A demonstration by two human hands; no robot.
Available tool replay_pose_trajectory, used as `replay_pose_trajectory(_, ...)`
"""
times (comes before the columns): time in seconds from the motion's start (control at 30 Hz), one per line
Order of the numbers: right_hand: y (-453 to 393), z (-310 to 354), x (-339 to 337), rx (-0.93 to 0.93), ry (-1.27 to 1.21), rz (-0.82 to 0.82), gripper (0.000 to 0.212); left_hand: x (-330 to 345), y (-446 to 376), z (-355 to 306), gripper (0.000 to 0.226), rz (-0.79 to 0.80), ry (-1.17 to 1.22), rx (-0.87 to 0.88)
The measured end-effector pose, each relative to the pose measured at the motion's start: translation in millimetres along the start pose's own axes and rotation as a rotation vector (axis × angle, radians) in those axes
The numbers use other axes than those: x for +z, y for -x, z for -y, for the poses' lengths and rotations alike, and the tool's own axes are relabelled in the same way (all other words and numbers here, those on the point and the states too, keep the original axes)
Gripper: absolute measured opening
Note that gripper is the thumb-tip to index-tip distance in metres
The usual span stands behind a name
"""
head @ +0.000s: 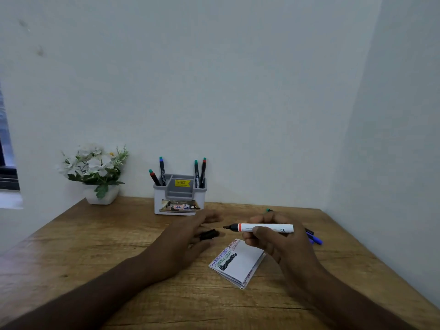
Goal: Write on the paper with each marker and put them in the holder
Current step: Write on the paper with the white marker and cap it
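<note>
R hand (269,236) grips a white-barrelled marker w/ orange band and dark tip (264,228), held level above the wooden counter (95,246), bare nib pointing left toward the L hand (190,234). L hand holds a small black marker cap (209,234) in its fingers, close to the nib but not touching; looks lined up to re-cap, so prob. writing w/ this marker is done (judgement). Slight blur on L fingers, exact finger lie unclear.

Folded white paper w/ coloured scribble lines (238,263) lies flat on counter just below/between the hands, near R hand for easy reach; several scribbles incl. a heavy black one.

White-and-grey plastic desk holder w/ yellow price sticker (179,196) stands at back against the wall, well apart from hands. Four dark capped markers w/ green/red ends (162,171) stand upright/leaning in its side compartments, 2 left, 2 right; middle slots look empty.

Purple/blue markers (314,238) lie on counter behind R hand, partly hidden, count unclear, prob. waiting their turn. Another green-ended one (269,210) peeks out behind R hand.

White potted artificial flowers (95,170) at back left, not involved
</note>
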State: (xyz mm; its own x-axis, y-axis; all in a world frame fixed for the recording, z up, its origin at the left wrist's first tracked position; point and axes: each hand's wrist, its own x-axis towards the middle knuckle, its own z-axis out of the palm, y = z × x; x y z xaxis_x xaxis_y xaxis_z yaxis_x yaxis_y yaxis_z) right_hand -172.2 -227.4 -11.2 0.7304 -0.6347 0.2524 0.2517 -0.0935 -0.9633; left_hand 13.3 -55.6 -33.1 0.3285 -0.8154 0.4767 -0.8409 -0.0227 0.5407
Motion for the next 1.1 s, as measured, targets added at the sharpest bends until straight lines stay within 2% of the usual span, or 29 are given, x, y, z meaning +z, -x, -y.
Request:
replay_pose_trajectory(0.2, 1.3, 2.8, 2.4, 0.006, -0.026, -0.008, 0.013, -1.4, 1.3, -5.5, 0.062, 0.024, 0.136, -0.021)
replay_pose_trajectory(0.37, 2.0, 2.9, 2.8, 0.029, -0.004, 0.015, 0.012, -2.7, 0.8, -8.6, 0.076, 0.016, 0.088, 0.018)
replay_pose_trajectory(0.53, 3.8, 2.7, 6.3, 0.034, 0.003, 0.04, 0.011, -1.8, 1.9, -7.7, 0.072, 0.016, 0.117, 0.026)
replay_pose_trajectory(0.67, 7.1, 5.4, 8.6, 0.065, -0.006, 0.067, 0.022, -1.4, 0.7, -1.4, 0.068, -0.016, -0.011, 0.096)
replay_pose_trajectory(0.83, 6.6, 5.3, 5.4, 0.03, 0.15, 0.126, 0.012, -1.3, -0.7, -0.4, 0.057, -0.014, -0.142, 0.181)
replay_pose_trajectory(1.03, 8.0, 5.5, 6.6, -0.085, 0.435, 0.148, 0.029, -11.9, -0.4, -19.4, 0.032, 0.065, -0.451, 0.127)
replay_pose_trajectory(1.1, 10.1, 4.7, 6.2, -0.126, 0.491, 0.122, 0.024, -9.5, -1.9, -24.7, 0.032, 0.054, -0.5, 0.129)
